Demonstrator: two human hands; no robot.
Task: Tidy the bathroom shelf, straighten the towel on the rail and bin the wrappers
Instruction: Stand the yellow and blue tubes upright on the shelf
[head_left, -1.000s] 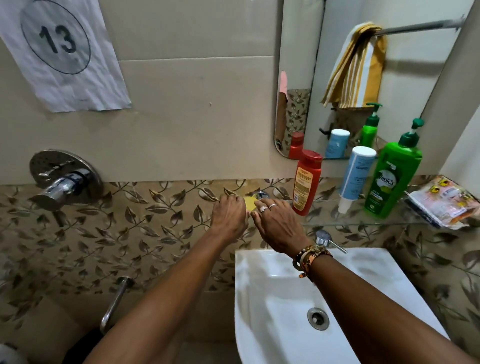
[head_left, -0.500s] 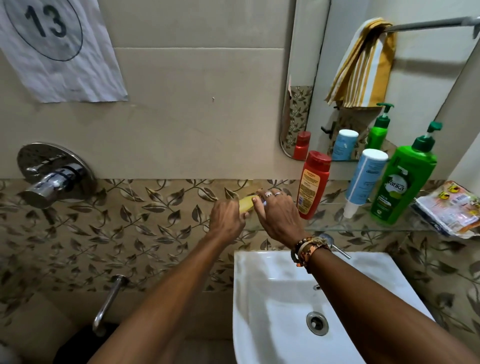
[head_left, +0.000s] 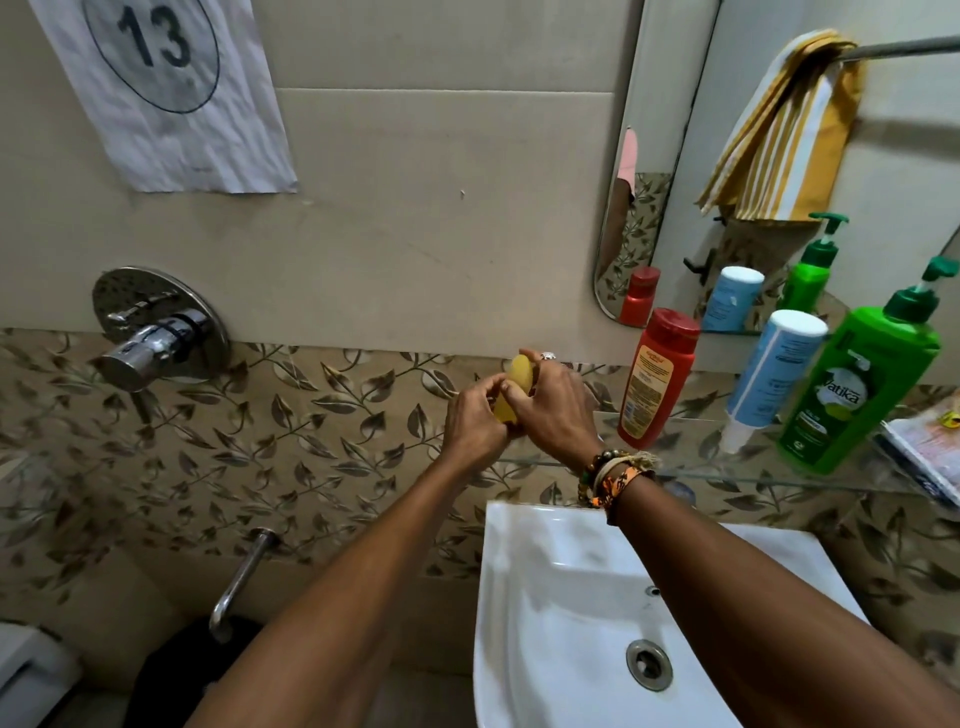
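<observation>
Nearest the viewer, a white basin (head_left: 571, 597) with a round metal drain (head_left: 648, 664) fills the lower right. Two bare forearms reach over its back rim; the right wrist carries beaded and woven bracelets (head_left: 613, 478).

The left hand (head_left: 475, 426) and the right hand (head_left: 558, 410) meet just above the left end of the glass shelf (head_left: 727, 470). Between them is a yellow oval object (head_left: 519, 376), possibly a bar of soap. The left fingers are curled against its lower part. The right fingers and thumb wrap it from the right side, a ring showing on one finger.

Along the shelf, from the left end to the right:
- a red bottle (head_left: 657, 379), upright, just beside the right hand;
- a blue-and-white bottle (head_left: 769, 374), standing cap down and tilted;
- a green pump bottle (head_left: 857, 395), upright, near the front edge;
- printed wrappers (head_left: 930, 447), lying at the right end.

Behind the shelf, leaf-patterned tile gives way to plain beige wall. A chrome valve (head_left: 156, 332) is mounted at the left, and a creased paper sheet (head_left: 166, 93) marked 13 hangs above it. The mirror (head_left: 909, 208) at upper right shows a yellow-and-white striped towel (head_left: 784, 130) bunched over a rail (head_left: 909, 47).
</observation>
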